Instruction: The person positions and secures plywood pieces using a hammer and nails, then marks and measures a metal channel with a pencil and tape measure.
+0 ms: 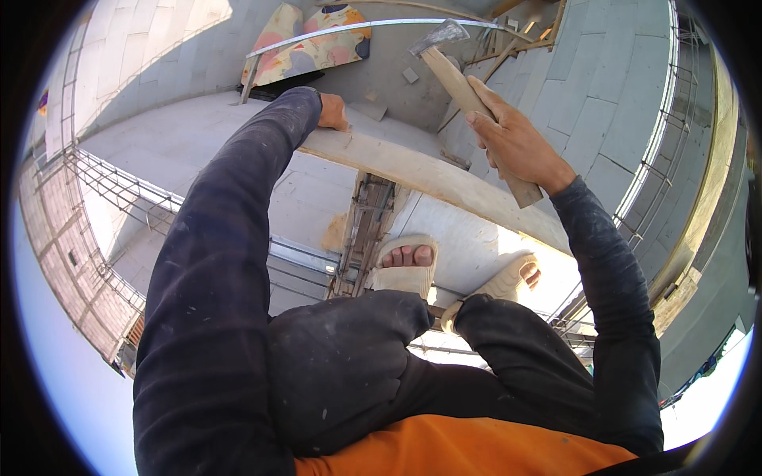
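Note:
My right hand point(516, 143) is closed around the wooden handle of a hammer point(440, 75), whose grey metal head points up toward the top of the view, raised over a long pale board point(429, 170). My left hand point(333, 111) grips the board at its upper-left end, its fingers curled and partly hidden by the sleeve and wrist. The board runs diagonally to the lower right, above my feet in cream slides point(405, 274).
A colourful patterned sheet point(294, 59) lies beyond the board, near a thin metal strip point(381, 22). Rebar cages point(135, 186) run at the left and right. A timber beam point(706, 190) curves along the right rim. Grey panels point(595, 87) surround a lower grey surface point(389, 63).

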